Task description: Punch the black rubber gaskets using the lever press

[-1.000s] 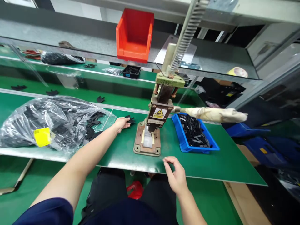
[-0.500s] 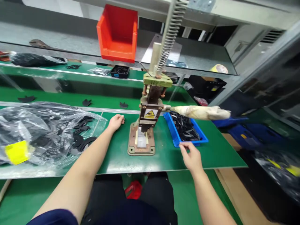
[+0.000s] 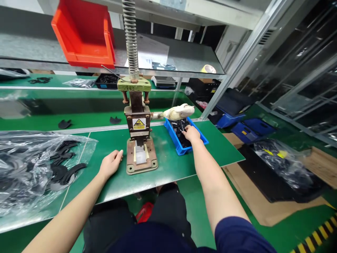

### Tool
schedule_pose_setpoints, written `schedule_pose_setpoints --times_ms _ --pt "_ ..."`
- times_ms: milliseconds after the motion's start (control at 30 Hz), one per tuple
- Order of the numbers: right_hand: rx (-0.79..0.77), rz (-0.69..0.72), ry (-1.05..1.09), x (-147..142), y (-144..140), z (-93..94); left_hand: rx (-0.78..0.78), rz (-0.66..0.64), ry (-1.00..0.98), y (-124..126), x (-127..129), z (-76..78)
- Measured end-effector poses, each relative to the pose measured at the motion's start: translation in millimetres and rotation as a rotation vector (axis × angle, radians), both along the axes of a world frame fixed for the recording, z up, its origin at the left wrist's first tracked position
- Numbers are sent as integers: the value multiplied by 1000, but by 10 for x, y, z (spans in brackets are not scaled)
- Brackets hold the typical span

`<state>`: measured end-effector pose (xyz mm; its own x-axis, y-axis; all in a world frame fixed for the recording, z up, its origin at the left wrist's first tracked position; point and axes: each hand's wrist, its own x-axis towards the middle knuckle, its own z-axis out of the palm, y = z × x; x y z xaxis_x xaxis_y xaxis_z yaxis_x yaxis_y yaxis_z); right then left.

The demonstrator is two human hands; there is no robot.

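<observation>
Right hand (image 3: 191, 133) reaches into the blue tray (image 3: 202, 138) of black parts, fingers curled, grip unclear. Left hand (image 3: 110, 164) rests open beside the press (image 3: 139, 140), bracing near the table's front edge.

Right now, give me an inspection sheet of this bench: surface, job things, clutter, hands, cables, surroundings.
Surface: green bench mat, flat, edge toward the person.
Job's things: hand press upright on the mat, wrapped lever pointing right; blue tray of small black parts beside it.
Clutter: clear plastic bag of flat black pieces at left; loose black pieces on the strip behind.
Hands: left hand resting on the mat by the press base; right hand reaching into the blue tray, grip hidden.
Cables: nothing seen.
Surroundings: red bin on the shelf above; blue crates and cardboard on the floor at right.
</observation>
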<state>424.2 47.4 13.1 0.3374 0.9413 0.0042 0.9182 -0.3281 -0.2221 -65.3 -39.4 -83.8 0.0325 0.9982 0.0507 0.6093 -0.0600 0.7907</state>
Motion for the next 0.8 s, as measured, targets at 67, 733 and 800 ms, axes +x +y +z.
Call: schedule_pose_setpoints --times_ms 67,733,800 --pt "-27 -20 -14 -17 122 4 27 -14 89 -4 31 38" --pt "209 -36 246 -80 -387 232 54 1 141 -45 71 106" --pt "280 -48 356 -127 -483 267 50 5 131 -48 66 98"
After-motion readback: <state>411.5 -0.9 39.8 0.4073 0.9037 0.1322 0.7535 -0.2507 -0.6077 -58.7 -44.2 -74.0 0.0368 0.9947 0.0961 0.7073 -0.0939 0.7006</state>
